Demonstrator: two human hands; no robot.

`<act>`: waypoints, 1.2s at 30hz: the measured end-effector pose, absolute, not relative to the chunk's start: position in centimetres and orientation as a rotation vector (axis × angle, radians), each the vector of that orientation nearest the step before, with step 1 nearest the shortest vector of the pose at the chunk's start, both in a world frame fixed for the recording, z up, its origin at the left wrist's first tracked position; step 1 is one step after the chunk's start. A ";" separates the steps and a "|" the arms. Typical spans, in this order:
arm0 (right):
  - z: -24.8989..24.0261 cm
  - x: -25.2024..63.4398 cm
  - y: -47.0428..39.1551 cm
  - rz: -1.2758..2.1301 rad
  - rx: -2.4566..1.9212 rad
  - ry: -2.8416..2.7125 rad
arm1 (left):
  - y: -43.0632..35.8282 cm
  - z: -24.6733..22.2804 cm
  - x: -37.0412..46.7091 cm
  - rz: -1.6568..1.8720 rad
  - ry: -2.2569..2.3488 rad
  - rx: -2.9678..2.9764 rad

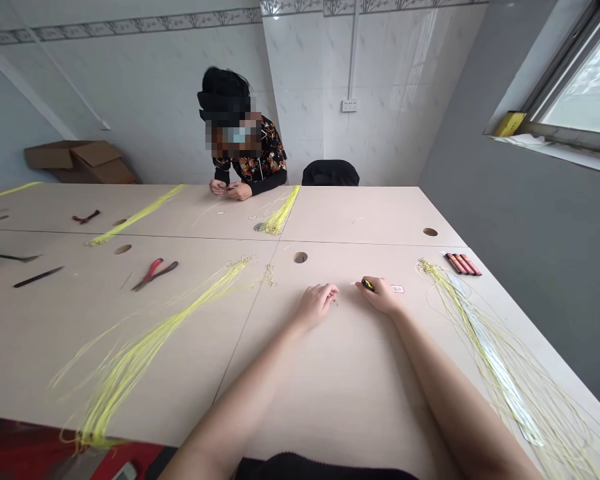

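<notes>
In the head view, my left hand (pixel 318 305) rests near the table's middle, its fingertips pinched together. A tiny, thin dark piece pokes out below them, too small to name. My right hand (pixel 381 297) is closed around a short black-and-yellow object (pixel 368 285), mostly hidden in the palm. Beside that hand lies a small red-edged white label (pixel 398 289). Left of my hands stretches a bundle of yellow cords (pixel 153 337) with small loops at the far end. Another yellow cord bundle (pixel 475 333) lies to the right, partly over a clear plastic strip (pixel 513 393).
Red-and-black cylinders (pixel 463 264) lie at the right edge. Red-handled pliers (pixel 155 273) and black tweezers (pixel 39 277) are on the left. The table has round holes, including one hole (pixel 301 257) ahead of me. A co-worker (pixel 245 157) sits opposite, near another cord bundle (pixel 283 212).
</notes>
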State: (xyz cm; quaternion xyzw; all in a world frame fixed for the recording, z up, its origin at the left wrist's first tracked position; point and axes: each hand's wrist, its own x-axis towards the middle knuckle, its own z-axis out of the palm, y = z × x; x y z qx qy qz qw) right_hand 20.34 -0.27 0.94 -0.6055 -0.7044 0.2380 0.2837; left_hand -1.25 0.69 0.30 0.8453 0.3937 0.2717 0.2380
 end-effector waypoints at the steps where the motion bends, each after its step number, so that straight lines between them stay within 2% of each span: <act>1: 0.9 20.3 -0.3 0.637 -1.621 -1.886 | 0.6 0.2 -1.2 0.734 1.086 2.325; 16: 1.0 20.4 -0.2 0.600 -1.642 -1.942 | 1.1 -0.2 -1.6 0.798 1.064 2.076; 36: 0.8 20.5 0.0 0.595 -1.623 -1.960 | 1.2 -0.4 -1.5 0.718 1.085 2.166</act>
